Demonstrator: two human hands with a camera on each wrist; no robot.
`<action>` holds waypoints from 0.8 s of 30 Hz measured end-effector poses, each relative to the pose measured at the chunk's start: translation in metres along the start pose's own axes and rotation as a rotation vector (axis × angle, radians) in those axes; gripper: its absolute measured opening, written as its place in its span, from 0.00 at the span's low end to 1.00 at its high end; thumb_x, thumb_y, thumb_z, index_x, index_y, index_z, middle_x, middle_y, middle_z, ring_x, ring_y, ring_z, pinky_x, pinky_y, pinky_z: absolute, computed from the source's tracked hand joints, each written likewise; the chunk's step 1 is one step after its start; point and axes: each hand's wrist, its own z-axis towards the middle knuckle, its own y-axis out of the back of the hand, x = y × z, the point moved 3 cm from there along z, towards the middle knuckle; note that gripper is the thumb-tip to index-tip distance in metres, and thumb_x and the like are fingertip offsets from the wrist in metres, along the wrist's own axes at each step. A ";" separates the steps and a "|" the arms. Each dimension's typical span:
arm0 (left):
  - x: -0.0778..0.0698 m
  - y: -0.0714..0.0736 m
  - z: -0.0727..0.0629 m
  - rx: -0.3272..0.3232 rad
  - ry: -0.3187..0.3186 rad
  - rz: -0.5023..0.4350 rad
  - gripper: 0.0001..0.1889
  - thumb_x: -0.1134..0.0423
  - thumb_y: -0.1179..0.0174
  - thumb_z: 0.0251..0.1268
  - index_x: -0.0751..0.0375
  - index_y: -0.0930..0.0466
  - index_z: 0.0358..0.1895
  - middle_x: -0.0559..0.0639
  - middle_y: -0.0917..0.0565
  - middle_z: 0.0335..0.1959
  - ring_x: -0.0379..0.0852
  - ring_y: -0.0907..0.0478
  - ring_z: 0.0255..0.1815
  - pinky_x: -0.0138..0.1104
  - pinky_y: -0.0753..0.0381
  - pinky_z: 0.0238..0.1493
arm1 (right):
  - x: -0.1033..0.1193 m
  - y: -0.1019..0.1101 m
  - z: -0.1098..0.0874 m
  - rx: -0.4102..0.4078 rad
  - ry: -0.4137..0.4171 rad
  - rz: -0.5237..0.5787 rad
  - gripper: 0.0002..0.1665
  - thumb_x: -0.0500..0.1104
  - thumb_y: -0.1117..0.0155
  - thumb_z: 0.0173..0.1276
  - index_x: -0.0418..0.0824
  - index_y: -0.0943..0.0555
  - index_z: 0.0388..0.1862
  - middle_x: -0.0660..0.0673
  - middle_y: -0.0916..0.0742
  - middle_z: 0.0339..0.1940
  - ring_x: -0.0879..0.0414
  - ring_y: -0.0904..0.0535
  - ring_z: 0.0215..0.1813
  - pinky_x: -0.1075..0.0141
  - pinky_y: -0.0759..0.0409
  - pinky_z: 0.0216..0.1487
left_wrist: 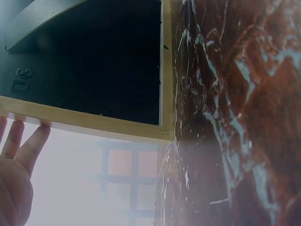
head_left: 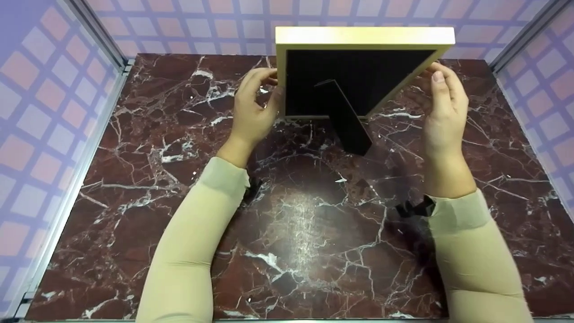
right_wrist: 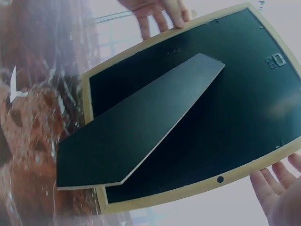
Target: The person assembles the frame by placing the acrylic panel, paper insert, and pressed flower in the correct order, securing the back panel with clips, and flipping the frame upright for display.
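A picture frame with a light wood-coloured rim stands on its edge, its black backing facing me. From the backing a black easel leg slants out and down toward the tabletop. My left hand is at the frame's left side; in the right wrist view its fingertips and thumb rest against the rim. At the right side is my right hand, its extended fingertips touching the outer edge in the right wrist view. A small metal hanger shows on the backing.
The frame stands toward the back of a dark red marble-patterned tabletop with white veins. Checkered panels with metal posts enclose the back and sides. Dark straps show beside the sleeve cuffs.
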 end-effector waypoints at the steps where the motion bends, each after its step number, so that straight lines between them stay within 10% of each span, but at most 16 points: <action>1: 0.000 0.000 0.001 0.007 0.000 -0.001 0.16 0.65 0.34 0.83 0.71 0.14 0.64 0.65 0.13 0.59 0.57 0.13 0.59 0.39 0.08 0.69 | 0.000 0.000 0.002 0.007 0.000 0.008 0.17 0.37 0.49 0.91 0.35 0.12 0.60 0.35 0.07 0.57 0.46 0.07 0.57 0.56 0.06 0.62; 14: -0.014 0.004 -0.011 0.054 -0.010 0.077 0.15 0.68 0.34 0.82 0.70 0.16 0.64 0.64 0.14 0.59 0.56 0.15 0.60 0.36 0.08 0.70 | -0.022 0.007 0.038 0.200 -0.151 0.172 0.30 0.52 0.55 0.93 0.32 0.15 0.67 0.39 0.07 0.58 0.47 0.12 0.60 0.54 0.11 0.70; 24: -0.034 -0.012 -0.027 0.083 -0.100 0.181 0.15 0.68 0.32 0.80 0.74 0.16 0.61 0.67 0.13 0.56 0.59 0.12 0.58 0.33 0.03 0.65 | -0.022 0.005 0.061 0.021 -0.362 0.311 0.37 0.57 0.66 0.97 0.33 0.18 0.45 0.36 0.08 0.49 0.43 0.11 0.50 0.54 0.06 0.54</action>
